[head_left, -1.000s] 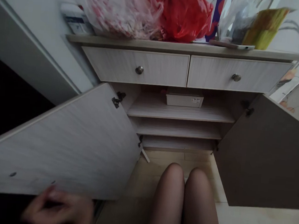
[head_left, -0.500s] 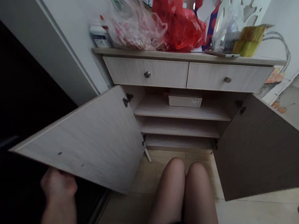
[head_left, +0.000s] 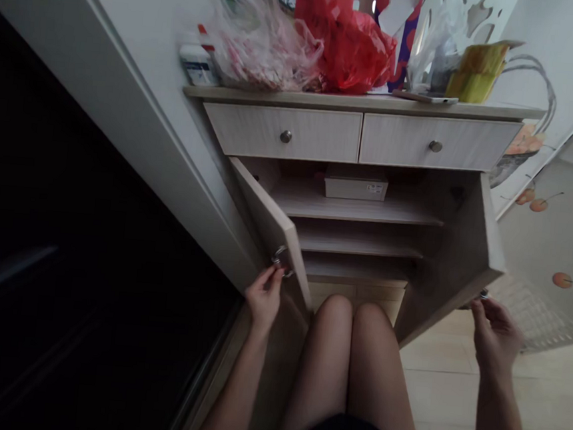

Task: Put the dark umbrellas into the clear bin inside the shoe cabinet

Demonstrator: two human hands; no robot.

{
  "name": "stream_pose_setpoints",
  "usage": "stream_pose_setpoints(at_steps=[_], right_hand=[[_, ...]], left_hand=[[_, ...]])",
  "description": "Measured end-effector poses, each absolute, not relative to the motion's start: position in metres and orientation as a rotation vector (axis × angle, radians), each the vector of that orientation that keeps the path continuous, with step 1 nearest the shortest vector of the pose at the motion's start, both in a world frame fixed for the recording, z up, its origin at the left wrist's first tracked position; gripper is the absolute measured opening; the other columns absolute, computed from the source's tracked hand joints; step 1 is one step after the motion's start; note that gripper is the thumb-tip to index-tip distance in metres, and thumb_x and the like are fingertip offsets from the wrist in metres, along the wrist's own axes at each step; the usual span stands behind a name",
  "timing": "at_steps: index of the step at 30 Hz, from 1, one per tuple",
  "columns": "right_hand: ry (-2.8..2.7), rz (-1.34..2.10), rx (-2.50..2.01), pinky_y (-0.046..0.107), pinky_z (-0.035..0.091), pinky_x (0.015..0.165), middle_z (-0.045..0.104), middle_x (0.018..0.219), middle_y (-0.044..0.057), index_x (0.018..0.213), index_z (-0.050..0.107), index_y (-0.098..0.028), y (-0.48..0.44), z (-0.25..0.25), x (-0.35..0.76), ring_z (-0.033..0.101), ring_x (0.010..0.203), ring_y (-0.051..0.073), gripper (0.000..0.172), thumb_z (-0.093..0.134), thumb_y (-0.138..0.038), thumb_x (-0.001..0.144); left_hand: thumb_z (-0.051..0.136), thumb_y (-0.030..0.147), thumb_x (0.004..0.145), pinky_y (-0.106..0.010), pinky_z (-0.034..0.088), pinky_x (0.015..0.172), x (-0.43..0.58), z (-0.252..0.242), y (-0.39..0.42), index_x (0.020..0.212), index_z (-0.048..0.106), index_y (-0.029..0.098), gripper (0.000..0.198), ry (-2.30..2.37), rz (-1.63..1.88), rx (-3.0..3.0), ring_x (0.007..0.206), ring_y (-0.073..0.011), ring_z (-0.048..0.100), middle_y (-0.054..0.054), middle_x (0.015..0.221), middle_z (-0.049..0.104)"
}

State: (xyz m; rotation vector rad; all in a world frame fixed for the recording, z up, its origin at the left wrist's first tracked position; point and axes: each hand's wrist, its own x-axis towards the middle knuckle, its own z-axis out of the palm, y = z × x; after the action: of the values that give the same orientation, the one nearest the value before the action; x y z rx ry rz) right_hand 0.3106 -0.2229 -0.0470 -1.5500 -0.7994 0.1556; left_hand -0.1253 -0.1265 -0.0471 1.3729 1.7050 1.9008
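A pale wooden cabinet (head_left: pixel 361 101) stands in front of my knees with both lower doors partly open. My left hand (head_left: pixel 263 298) pinches the metal knob of the left door (head_left: pixel 266 216), which stands edge-on to me. My right hand (head_left: pixel 494 333) has its fingertips closed on the small knob under the right door (head_left: pixel 458 257). Inside, a flat white box (head_left: pixel 355 187) lies on the top shelf (head_left: pixel 357 209); the two lower shelves show nothing on them.
Two shut drawers (head_left: pixel 361 136) sit above the doors. On the cabinet top lie a pink plastic bag (head_left: pixel 266 42), a red bag (head_left: pixel 349 43), a white bottle (head_left: pixel 198 65), a phone (head_left: pixel 424 97) and a yellow-green packet (head_left: pixel 479 74). A dark doorway (head_left: pixel 62 255) lies to the left.
Both doors have swung inward from wide open to about half shut. My left hand moved from under the left door's edge to its knob; my right hand came into view at the right knob.
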Motion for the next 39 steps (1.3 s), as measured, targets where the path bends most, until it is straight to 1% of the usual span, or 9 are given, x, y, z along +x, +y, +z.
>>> stream_pose_setpoints(at_steps=[6, 9, 13, 16, 20, 23, 27, 31, 39], right_hand=[[-0.993, 0.144, -1.451, 0.043, 0.053, 0.074, 0.074, 0.087, 0.009, 0.086, 0.07, -0.026, -0.18, -0.032, 0.248, 0.069, 0.082, 0.027, 0.04, 0.063, -0.065, 0.08], [-1.067, 0.191, -1.395, 0.036, 0.05, 0.07, 0.074, 0.084, 0.008, 0.085, 0.068, -0.022, -0.148, -0.025, 0.22, 0.069, 0.077, 0.024, 0.045, 0.063, -0.066, 0.08], [-1.163, 0.237, -1.392, 0.031, 0.047, 0.068, 0.074, 0.086, 0.007, 0.089, 0.068, -0.02, -0.098, -0.015, 0.188, 0.069, 0.075, 0.022, 0.047, 0.058, -0.066, 0.083], [-1.191, 0.229, -1.464, 0.03, 0.044, 0.066, 0.074, 0.084, 0.007, 0.088, 0.068, -0.02, -0.062, -0.007, 0.169, 0.068, 0.073, 0.022, 0.05, 0.053, -0.068, 0.084], [-1.2, 0.229, -1.542, 0.03, 0.042, 0.066, 0.073, 0.082, 0.006, 0.089, 0.067, -0.021, -0.027, 0.001, 0.153, 0.068, 0.075, 0.022, 0.048, 0.05, -0.066, 0.087], [-1.211, 0.222, -1.543, 0.029, 0.041, 0.066, 0.073, 0.083, 0.006, 0.09, 0.067, -0.021, -0.009, 0.002, 0.148, 0.066, 0.074, 0.02, 0.046, 0.05, -0.064, 0.089], [-1.209, 0.212, -1.517, 0.029, 0.041, 0.064, 0.072, 0.082, 0.008, 0.089, 0.066, -0.02, 0.014, -0.001, 0.145, 0.065, 0.07, 0.021, 0.051, 0.048, -0.066, 0.088], [-1.22, 0.232, -1.485, 0.031, 0.042, 0.066, 0.072, 0.086, 0.01, 0.088, 0.064, -0.018, 0.036, -0.003, 0.142, 0.065, 0.07, 0.022, 0.052, 0.046, -0.067, 0.088], [-1.231, 0.207, -1.488, 0.031, 0.041, 0.067, 0.07, 0.082, 0.008, 0.088, 0.063, -0.019, 0.057, -0.007, 0.143, 0.062, 0.068, 0.02, 0.046, 0.048, -0.062, 0.088]], left_hand=[[0.063, 0.046, 0.086, -0.031, 0.056, 0.081, -0.062, -0.034, -0.072, 0.091, 0.078, 0.019, 0.032, 1.481, 1.77, 1.636, 0.084, -0.0209, 0.072, -0.009, 0.091, 0.078], [0.064, 0.042, 0.087, -0.031, 0.054, 0.078, -0.044, -0.034, -0.048, 0.092, 0.078, 0.017, 0.029, 1.416, 1.782, 1.679, 0.081, -0.0208, 0.071, -0.01, 0.09, 0.077], [0.067, 0.034, 0.087, -0.029, 0.051, 0.074, -0.03, -0.033, -0.023, 0.094, 0.078, 0.016, 0.022, 1.451, 1.711, 1.692, 0.078, -0.02, 0.07, -0.01, 0.09, 0.078], [0.07, 0.03, 0.086, -0.028, 0.049, 0.072, -0.021, -0.028, -0.007, 0.091, 0.077, 0.016, 0.017, 1.524, 1.631, 1.703, 0.074, -0.0187, 0.069, -0.009, 0.087, 0.077], [0.07, 0.028, 0.087, -0.027, 0.048, 0.073, -0.01, -0.02, 0.013, 0.09, 0.076, 0.016, 0.014, 1.598, 1.544, 1.734, 0.077, -0.0182, 0.07, -0.009, 0.088, 0.077], [0.07, 0.028, 0.087, -0.026, 0.047, 0.074, -0.002, -0.015, 0.027, 0.092, 0.075, 0.015, 0.014, 1.625, 1.493, 1.757, 0.08, -0.0185, 0.07, -0.01, 0.09, 0.077], [0.069, 0.029, 0.089, -0.026, 0.045, 0.074, 0.004, -0.008, 0.042, 0.094, 0.075, 0.015, 0.016, 1.656, 1.434, 1.778, 0.081, -0.0191, 0.07, -0.01, 0.091, 0.077], [0.067, 0.03, 0.09, -0.027, 0.044, 0.074, 0.008, -0.004, 0.052, 0.094, 0.075, 0.015, 0.017, 1.674, 1.392, 1.793, 0.083, -0.0197, 0.069, -0.011, 0.092, 0.076], [0.064, 0.031, 0.091, -0.026, 0.043, 0.074, 0.012, -0.001, 0.066, 0.096, 0.073, 0.017, 0.017, 1.704, 1.345, 1.792, 0.085, -0.0196, 0.068, -0.01, 0.094, 0.076]])
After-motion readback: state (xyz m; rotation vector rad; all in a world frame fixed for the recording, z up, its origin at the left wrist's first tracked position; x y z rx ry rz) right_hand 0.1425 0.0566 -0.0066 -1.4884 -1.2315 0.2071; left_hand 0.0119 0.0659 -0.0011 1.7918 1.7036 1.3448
